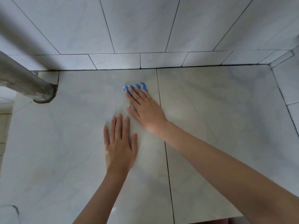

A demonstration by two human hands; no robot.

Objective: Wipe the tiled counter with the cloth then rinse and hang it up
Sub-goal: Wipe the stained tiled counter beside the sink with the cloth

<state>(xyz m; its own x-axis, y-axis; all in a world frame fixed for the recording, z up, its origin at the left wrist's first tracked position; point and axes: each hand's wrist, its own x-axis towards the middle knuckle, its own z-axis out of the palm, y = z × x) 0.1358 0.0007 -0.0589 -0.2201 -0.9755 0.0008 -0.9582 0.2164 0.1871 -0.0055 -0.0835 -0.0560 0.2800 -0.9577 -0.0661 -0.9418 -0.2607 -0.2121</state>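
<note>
Counter: the pale grey, marbled tiled counter (218, 118) fills the middle and lower part of the frame, made of large slabs.
Grout line: a dark joint (166, 156) runs from the back edge down to the lower middle, splitting the counter into a left and a right slab.
Wall: light tiles with thin dark joints (137, 26) cover the upper part of the frame; a low band of narrower tiles meets the counter at the back.
Side wall: more tiles (291, 81) rise along the right edge and form a corner at the upper right.
Pipe: a thick grey pipe (24, 78) slants in from the left edge and meets the counter at the middle left.
Cloth: the blue-and-white cloth (137, 86) lies on the left slab, near the grout line, mostly hidden under fingers.
Right hand: the right hand (145, 109) reaches in from the lower right, palm down, fingers straight, pressing flat on the cloth.
Left hand: the left hand (120, 146) lies flat on the bare counter just below it, fingers spread and straight, holding nothing.
</note>
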